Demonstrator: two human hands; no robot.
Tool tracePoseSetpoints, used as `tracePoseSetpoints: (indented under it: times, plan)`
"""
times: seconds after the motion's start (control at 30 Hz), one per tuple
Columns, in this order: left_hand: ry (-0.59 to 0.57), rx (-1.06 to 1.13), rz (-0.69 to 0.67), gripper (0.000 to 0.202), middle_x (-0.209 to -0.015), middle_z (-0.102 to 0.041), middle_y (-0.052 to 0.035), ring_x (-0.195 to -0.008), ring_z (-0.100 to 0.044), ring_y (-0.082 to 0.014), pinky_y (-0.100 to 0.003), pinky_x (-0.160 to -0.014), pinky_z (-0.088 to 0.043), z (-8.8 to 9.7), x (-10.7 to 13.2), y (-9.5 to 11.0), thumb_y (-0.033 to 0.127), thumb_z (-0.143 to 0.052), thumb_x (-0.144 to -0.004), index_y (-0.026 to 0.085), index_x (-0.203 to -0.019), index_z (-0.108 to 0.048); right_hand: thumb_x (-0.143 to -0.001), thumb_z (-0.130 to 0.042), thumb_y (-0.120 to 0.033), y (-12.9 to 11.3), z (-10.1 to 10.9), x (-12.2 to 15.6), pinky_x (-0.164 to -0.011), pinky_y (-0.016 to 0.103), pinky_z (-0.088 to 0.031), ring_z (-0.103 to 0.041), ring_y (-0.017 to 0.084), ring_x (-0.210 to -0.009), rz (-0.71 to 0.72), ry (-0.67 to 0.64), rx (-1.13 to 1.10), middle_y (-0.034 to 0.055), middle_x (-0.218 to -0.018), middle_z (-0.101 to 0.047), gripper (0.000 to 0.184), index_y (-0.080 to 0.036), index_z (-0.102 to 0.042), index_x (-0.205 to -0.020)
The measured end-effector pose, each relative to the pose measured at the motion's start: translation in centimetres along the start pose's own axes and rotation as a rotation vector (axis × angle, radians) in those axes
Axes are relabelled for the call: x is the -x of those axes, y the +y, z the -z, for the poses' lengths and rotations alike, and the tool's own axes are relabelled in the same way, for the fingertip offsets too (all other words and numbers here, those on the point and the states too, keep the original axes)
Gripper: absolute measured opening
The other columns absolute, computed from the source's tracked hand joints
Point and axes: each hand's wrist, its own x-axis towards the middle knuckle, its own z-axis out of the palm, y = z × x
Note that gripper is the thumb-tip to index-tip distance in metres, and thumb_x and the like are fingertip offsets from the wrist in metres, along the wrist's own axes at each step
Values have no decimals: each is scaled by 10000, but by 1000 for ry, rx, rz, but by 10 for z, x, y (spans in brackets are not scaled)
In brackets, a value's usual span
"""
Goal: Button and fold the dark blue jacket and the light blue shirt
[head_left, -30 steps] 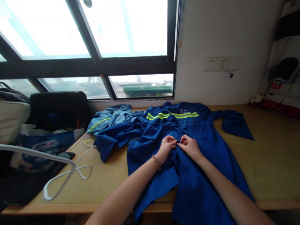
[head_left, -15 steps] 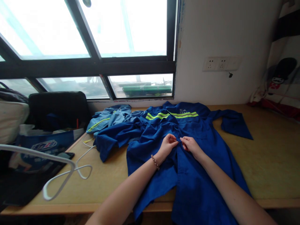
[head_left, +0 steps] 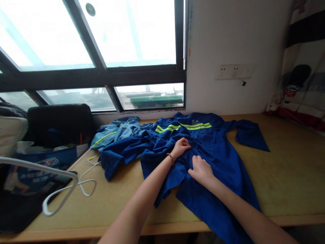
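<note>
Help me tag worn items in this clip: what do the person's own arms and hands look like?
Both forearms are bare, with no sleeves in view. The left hand and right hand are ungloved. A brownish, beaded or braided bracelet circles the left wrist; nothing shows on the right wrist.

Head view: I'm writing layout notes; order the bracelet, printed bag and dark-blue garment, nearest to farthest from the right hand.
1. Dark-blue garment: under the right hand
2. Bracelet: just to its left
3. Printed bag: far left
</note>
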Motion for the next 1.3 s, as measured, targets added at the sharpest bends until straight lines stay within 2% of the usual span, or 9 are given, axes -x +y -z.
tracePoseSetpoints:
  times: [0.17,0.3,0.47,0.57,0.83,0.9,1.07,1.2,1.3]
  plan:
    - [-15,-30,-28,253,-628,-595,-7,-629,-599,-126,-223,-573,-455,0,-19,-4,158,-693,-569,117,-735,-507,-678,-517,-474,13,-3,-2,-641,275,-357,-535,213,-805,4,11,-137,57,-798,-594,284,-197,-564,-717]
    - [-11,-53,-45,244,-630,-594,-5,-626,-596,-126,-225,-568,-455,-1,-20,-5,174,-682,-587,122,-743,-502,-703,-450,-595,16,-4,3,-573,273,-323,-544,205,-724,6,-92,-163,44,-669,-597,413,-215,-568,-593]
    - [-2,-92,-62,222,-657,-592,-6,-651,-591,-120,-245,-615,-470,-4,-17,-7,177,-659,-620,129,-765,-499,-686,-525,-552,13,-10,9,-585,264,-318,-527,197,-775,70,124,-134,38,-823,-592,346,-231,-570,-807]
    - [-47,-160,-115,207,-714,-591,-15,-709,-590,-125,-270,-684,-477,-3,-11,-4,194,-627,-662,135,-817,-502,-668,-542,-566,14,-11,10,-584,259,-315,-515,196,-780,95,137,-123,34,-825,-581,362,-231,-565,-802]
    - [-213,-528,-287,306,-981,-588,-66,-925,-561,-168,-305,-829,-439,14,34,14,261,-544,-752,174,-1036,-467,-646,-463,-675,21,5,19,-596,275,-311,-515,205,-763,148,-33,-56,46,-730,-572,499,-191,-554,-560]
    - [-253,-582,-293,353,-1040,-583,-68,-976,-546,-173,-306,-858,-421,18,47,20,265,-532,-762,185,-1094,-444,-635,-504,-631,28,13,29,-604,284,-312,-520,216,-770,141,-69,-10,54,-761,-579,451,-188,-569,-581]
    - [-307,-592,-288,343,-1062,-595,-42,-1004,-540,-170,-289,-873,-405,21,70,32,250,-504,-780,209,-1118,-458,-642,-533,-278,48,34,53,-614,304,-319,-546,227,-763,96,-128,125,64,-789,-599,111,-187,-590,-669]
    - [-291,-620,-298,359,-1050,-605,-28,-974,-553,-171,-274,-846,-417,18,75,34,198,-524,-758,224,-1113,-480,-589,-502,-132,57,42,56,-588,294,-333,-576,229,-748,54,-192,129,76,-798,-618,161,-177,-606,-703]
    - [-233,-736,-321,359,-1053,-599,-55,-963,-553,-187,-294,-834,-420,13,85,47,189,-521,-761,214,-1117,-484,-571,-497,-119,63,42,49,-603,299,-367,-586,237,-761,-61,-201,-39,76,-797,-636,206,-187,-641,-702]
